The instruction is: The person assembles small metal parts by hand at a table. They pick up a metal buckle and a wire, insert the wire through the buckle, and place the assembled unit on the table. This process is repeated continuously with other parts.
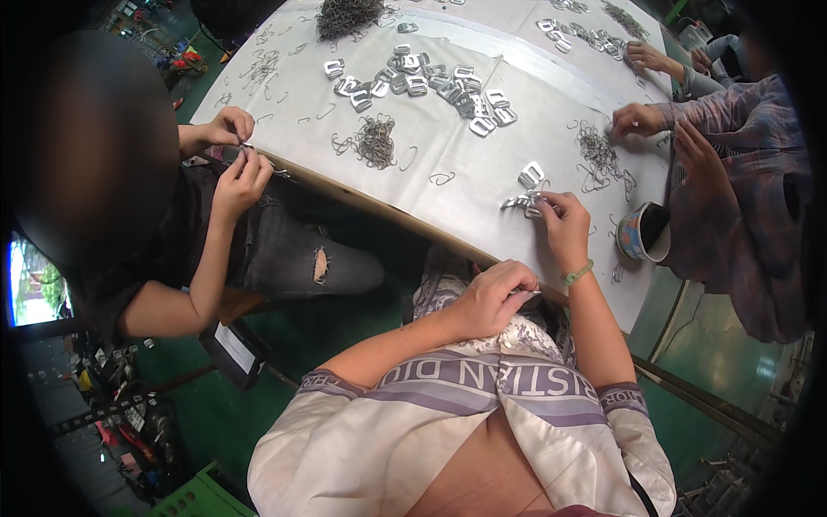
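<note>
My left hand (495,300) is closed at the table's front edge, with a small shiny metal piece (536,293) showing at its fingertips; most of that piece is hidden. My right hand (565,228) reaches over the tabletop, thumb and fingers pinched at a short row of silver metal buckles (519,203). A thin wire hook (543,185) curves up beside those fingertips. Just beyond lies a single flat silver buckle (531,175). To the right of my right hand is a loose pile of bent wire hooks (596,155).
The white-covered table (465,194) holds scattered buckles (416,84), a hook pile (376,142) and a larger dark heap (347,17). A patterned tub (633,234) stands at the right edge. One person's hands (241,164) work at left; other people's hands (636,121) at right.
</note>
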Action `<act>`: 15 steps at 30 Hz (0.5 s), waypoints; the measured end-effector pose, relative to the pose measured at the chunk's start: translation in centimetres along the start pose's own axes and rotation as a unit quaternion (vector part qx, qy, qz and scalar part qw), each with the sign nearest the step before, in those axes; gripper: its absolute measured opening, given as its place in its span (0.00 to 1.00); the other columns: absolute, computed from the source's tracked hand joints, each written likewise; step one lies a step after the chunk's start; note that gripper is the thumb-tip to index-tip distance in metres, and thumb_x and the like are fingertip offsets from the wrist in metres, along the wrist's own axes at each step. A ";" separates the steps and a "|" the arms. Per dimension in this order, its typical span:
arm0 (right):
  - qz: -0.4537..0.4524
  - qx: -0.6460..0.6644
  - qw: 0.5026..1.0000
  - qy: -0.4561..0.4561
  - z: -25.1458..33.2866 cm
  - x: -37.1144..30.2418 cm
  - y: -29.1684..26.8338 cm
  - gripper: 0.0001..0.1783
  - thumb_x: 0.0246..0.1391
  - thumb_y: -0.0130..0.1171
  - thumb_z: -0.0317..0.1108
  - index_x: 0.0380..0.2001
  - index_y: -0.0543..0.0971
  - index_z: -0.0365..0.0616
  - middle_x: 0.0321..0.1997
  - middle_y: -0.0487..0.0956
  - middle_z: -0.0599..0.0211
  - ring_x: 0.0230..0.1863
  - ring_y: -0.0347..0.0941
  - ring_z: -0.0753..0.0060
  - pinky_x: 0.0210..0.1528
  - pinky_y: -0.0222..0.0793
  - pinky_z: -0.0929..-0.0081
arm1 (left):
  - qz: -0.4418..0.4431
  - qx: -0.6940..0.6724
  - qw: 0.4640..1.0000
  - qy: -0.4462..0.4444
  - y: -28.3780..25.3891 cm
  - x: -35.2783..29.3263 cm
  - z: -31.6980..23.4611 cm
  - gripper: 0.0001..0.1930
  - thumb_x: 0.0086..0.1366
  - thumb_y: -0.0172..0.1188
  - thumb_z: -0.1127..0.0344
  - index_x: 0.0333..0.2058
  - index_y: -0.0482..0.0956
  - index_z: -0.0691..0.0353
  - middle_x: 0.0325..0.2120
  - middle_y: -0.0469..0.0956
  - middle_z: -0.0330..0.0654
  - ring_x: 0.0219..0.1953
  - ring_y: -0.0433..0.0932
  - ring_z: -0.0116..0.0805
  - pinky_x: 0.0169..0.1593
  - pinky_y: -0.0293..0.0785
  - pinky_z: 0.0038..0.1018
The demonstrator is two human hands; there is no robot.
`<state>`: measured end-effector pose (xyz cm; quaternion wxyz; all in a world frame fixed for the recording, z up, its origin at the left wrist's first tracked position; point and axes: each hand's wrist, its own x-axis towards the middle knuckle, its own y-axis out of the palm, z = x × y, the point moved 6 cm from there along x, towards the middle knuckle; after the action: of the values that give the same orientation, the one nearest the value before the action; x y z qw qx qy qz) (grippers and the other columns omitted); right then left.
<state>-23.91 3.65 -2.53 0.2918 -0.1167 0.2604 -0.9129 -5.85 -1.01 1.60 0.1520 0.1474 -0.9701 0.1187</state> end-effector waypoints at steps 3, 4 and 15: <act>-0.018 0.059 0.997 0.047 -2.2 -0.3 -0.6 0.12 0.47 0.64 0.27 0.38 0.83 0.41 0.28 0.77 0.59 0.27 0.74 0.62 0.33 0.69 0.69 | -0.003 0.006 1.000 0.002 -0.1 0.0 -0.1 0.08 0.59 0.55 0.81 0.37 0.72 0.67 0.35 0.76 0.47 0.35 0.76 0.39 0.38 0.73 0.29; -0.024 0.025 0.999 0.036 -2.2 -0.5 -1.0 0.12 0.47 0.64 0.27 0.38 0.83 0.40 0.28 0.76 0.59 0.27 0.73 0.62 0.33 0.69 0.68 | -0.004 0.009 1.000 0.002 -0.1 0.0 -0.2 0.08 0.59 0.55 0.81 0.37 0.72 0.67 0.35 0.76 0.47 0.35 0.76 0.39 0.38 0.73 0.29; 0.008 -0.143 0.989 -0.046 -0.6 -4.0 -1.8 0.19 0.44 0.68 0.33 0.41 0.81 0.37 0.29 0.72 0.57 0.29 0.71 0.58 0.35 0.68 0.66 | -0.001 0.019 1.000 -0.011 0.1 -0.2 -0.2 0.06 0.59 0.56 0.79 0.36 0.73 0.66 0.32 0.76 0.46 0.34 0.76 0.41 0.39 0.72 0.30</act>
<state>-21.76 7.50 -2.30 0.2907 -0.1967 0.3754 -0.8578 -5.66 -0.85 1.75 0.1391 0.1526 -0.9691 0.1351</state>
